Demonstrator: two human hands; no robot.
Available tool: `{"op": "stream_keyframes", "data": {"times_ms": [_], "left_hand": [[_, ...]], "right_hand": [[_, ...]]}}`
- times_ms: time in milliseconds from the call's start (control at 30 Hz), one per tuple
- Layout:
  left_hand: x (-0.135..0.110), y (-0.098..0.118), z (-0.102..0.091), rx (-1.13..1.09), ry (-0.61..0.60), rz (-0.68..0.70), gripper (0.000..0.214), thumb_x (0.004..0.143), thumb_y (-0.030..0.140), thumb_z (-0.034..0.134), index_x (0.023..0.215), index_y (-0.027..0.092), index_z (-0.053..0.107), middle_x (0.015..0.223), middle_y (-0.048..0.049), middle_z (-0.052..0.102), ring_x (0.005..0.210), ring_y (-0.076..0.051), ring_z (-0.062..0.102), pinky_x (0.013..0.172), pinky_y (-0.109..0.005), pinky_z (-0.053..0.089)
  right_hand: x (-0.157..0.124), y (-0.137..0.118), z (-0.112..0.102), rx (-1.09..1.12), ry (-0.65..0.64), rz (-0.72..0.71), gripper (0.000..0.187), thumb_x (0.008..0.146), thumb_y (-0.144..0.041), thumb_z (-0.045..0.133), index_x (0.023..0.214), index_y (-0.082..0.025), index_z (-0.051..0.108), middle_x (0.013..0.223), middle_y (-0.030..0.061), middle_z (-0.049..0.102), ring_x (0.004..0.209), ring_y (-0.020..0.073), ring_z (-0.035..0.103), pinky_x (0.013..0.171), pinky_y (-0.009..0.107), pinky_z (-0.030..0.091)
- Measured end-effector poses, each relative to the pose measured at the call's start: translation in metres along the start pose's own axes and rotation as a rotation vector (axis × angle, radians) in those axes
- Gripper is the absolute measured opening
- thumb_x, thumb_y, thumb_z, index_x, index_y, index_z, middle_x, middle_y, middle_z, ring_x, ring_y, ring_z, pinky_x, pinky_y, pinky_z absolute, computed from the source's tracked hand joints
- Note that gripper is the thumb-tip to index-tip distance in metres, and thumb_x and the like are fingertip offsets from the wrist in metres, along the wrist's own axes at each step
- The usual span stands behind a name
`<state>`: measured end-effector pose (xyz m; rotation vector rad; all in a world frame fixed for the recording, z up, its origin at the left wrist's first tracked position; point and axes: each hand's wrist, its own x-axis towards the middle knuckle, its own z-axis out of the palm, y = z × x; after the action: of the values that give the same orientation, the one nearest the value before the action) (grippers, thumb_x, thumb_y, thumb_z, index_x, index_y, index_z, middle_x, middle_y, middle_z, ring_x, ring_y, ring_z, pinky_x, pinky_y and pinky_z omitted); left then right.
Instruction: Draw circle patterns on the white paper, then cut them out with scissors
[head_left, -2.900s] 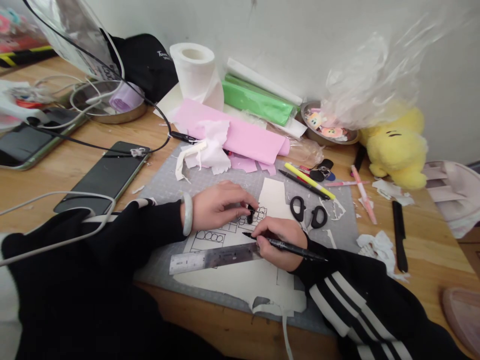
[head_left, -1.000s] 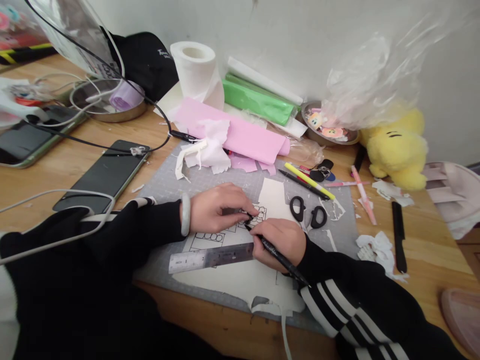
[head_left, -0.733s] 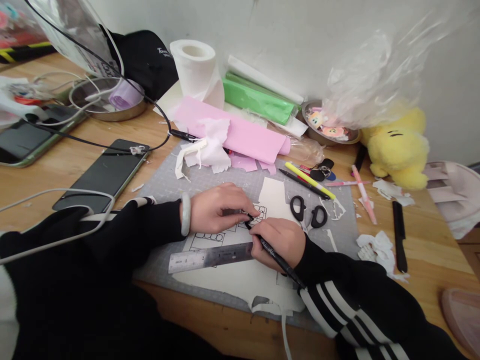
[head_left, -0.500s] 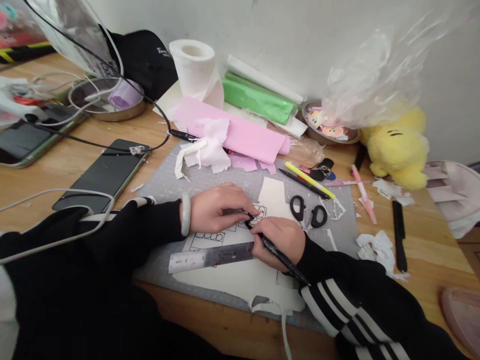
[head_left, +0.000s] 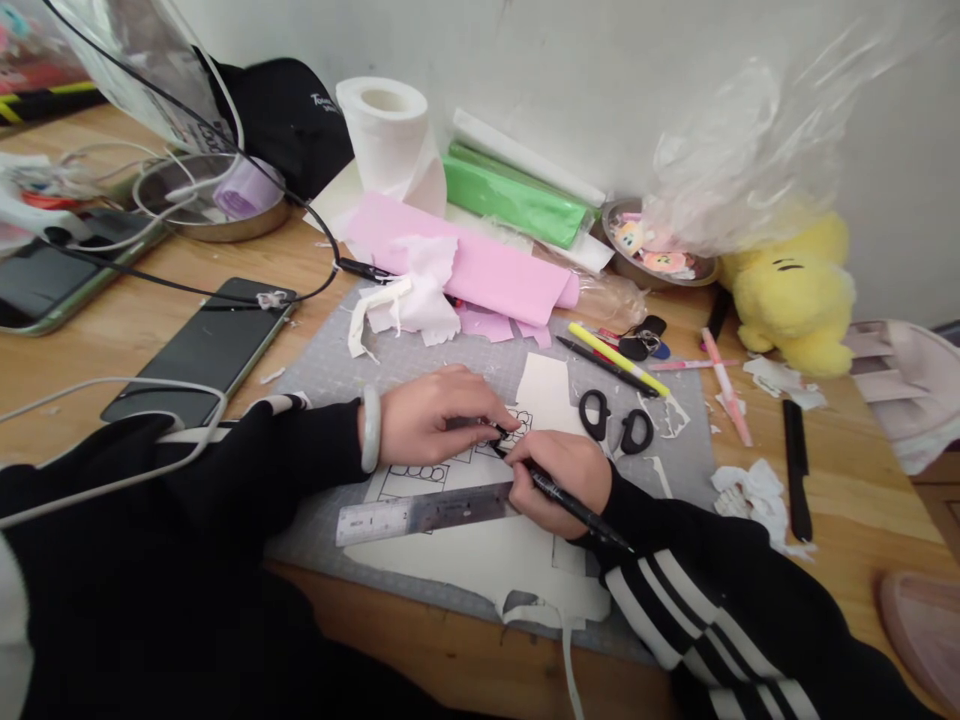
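My right hand [head_left: 566,475] is closed around a black pen [head_left: 566,500], its tip down at the drawn figures on the white paper [head_left: 450,555]. My left hand [head_left: 446,415] rests on the same sheet, thumb and forefinger pinched near the pen tip. A small dark thing shows at those fingertips, too small to make out. Black outlined boxes and rows of circles [head_left: 416,473] are drawn on the sheet. A steel ruler [head_left: 420,513] lies across it, one end beneath my right hand. Black-handled scissors [head_left: 616,425] lie just beyond that hand.
Under the paper is a grey cutting mat [head_left: 315,375]. A phone [head_left: 202,350] and cables lie left. Behind are a paper roll [head_left: 382,140], pink sheet [head_left: 465,250] and green pack [head_left: 517,195]. Right are markers [head_left: 619,358], a yellow plush toy [head_left: 795,300] and a black knife-shaped object [head_left: 797,470].
My right hand has shifted very slightly to the right, and the pen's back end has swung a little right and up. My left hand holds its place.
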<state>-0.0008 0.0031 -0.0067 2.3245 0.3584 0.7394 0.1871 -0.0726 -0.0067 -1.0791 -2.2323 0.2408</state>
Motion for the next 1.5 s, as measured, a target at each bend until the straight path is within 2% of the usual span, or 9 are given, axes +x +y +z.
{"op": "stream_keyframes", "data": {"times_ms": [333,633,900,1500], "left_hand": [[-0.0001,0.0,0.0006,0.004,-0.008,-0.006,0.016,0.084,0.017,0.054,0.096,0.019,0.063,0.086,-0.0031,0.069,0.081,-0.014,0.06,0.08,-0.028,0.041],[-0.0012,-0.0004,0.0024,0.002,0.006,-0.011,0.017,0.084,0.017,0.052,0.097,0.019,0.063,0.088,-0.0024,0.069,0.082,-0.014,0.06,0.081,-0.029,0.04],[-0.0007,-0.0002,0.0008,-0.005,-0.026,-0.022,0.017,0.084,0.017,0.052,0.098,0.019,0.062,0.09,-0.003,0.069,0.083,-0.014,0.061,0.081,-0.029,0.04],[0.0008,0.0002,-0.0004,-0.001,-0.031,-0.036,0.016,0.084,0.016,0.053,0.097,0.018,0.062,0.086,-0.0025,0.069,0.079,-0.013,0.061,0.079,-0.027,0.041]], "right_hand": [[-0.0028,0.0016,0.0015,-0.011,0.009,0.022,0.011,0.069,-0.015,0.042,0.068,-0.02,0.052,0.056,-0.0025,0.057,0.052,0.0096,0.053,0.054,0.018,0.041],[0.0019,-0.0025,-0.0039,-0.02,0.053,0.216,0.011,0.069,-0.015,0.044,0.066,-0.019,0.054,0.047,-0.0046,0.051,0.042,0.0078,0.047,0.045,0.017,0.036],[-0.002,0.0031,0.0014,-0.018,0.035,0.187,0.009,0.071,-0.015,0.045,0.07,-0.019,0.054,0.054,-0.0034,0.055,0.048,0.0082,0.05,0.049,0.017,0.037],[-0.0052,0.0047,0.0042,0.001,0.043,0.136,0.01,0.069,-0.015,0.045,0.069,-0.02,0.054,0.054,-0.0032,0.055,0.05,0.0091,0.051,0.051,0.018,0.038]]}}
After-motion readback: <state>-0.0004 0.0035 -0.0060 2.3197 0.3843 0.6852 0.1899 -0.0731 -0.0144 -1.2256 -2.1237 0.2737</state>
